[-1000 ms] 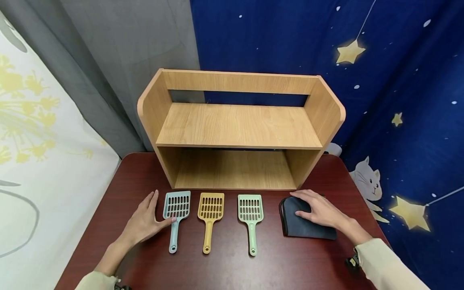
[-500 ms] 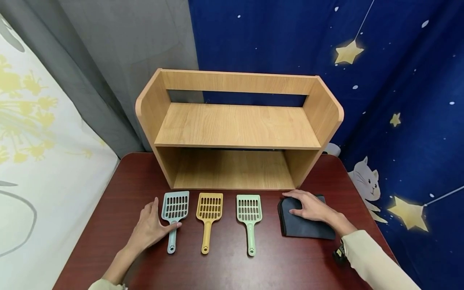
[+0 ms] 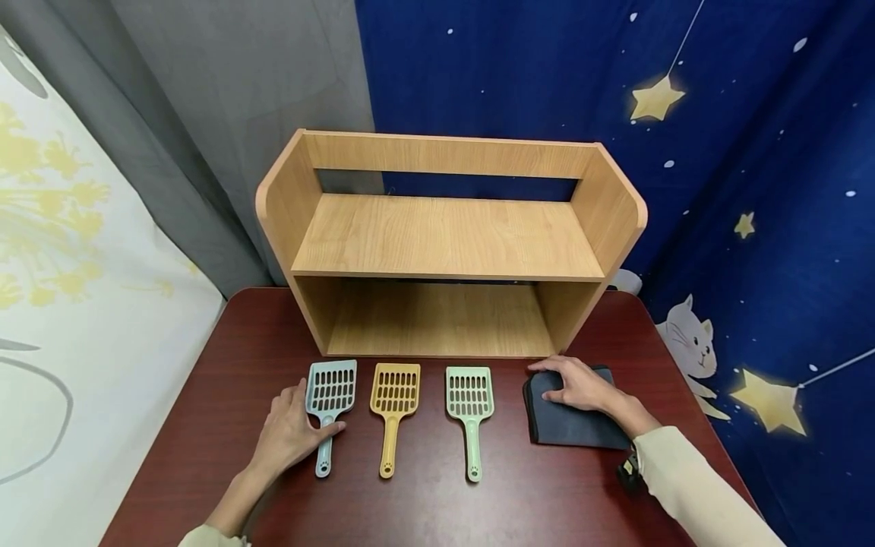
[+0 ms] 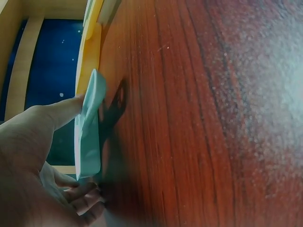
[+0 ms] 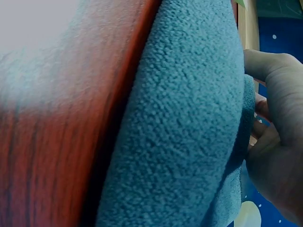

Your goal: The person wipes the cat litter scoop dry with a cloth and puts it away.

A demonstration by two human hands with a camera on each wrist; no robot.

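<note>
My left hand [image 3: 289,431] is at the light-blue litter scoop [image 3: 332,391], thumb across its handle and fingers curled along its left side. In the left wrist view the scoop's handle [image 4: 90,127] lies between thumb and fingers, low over the table. A yellow litter scoop [image 3: 394,403] and a green litter scoop [image 3: 471,406] lie to its right, slotted ends away from me. My right hand [image 3: 584,386] rests on a folded blue-grey cloth [image 3: 570,429], fingertips near its far left corner. The right wrist view shows the cloth's fuzzy surface [image 5: 175,118]; the fingertips are partly hidden.
A two-tier wooden shelf [image 3: 447,235] stands behind the scoops on the dark red table [image 3: 424,509]. Its side panels [image 3: 611,213] rise at both ends. A grey and blue starry curtain [image 3: 492,76] hangs behind, and a white patterned cloth [image 3: 89,380] is at the left.
My left hand has moved slightly right and nearer, its thumb now across the blue scoop's handle and its fingers more bent. My right hand has slid left over the cloth.
</note>
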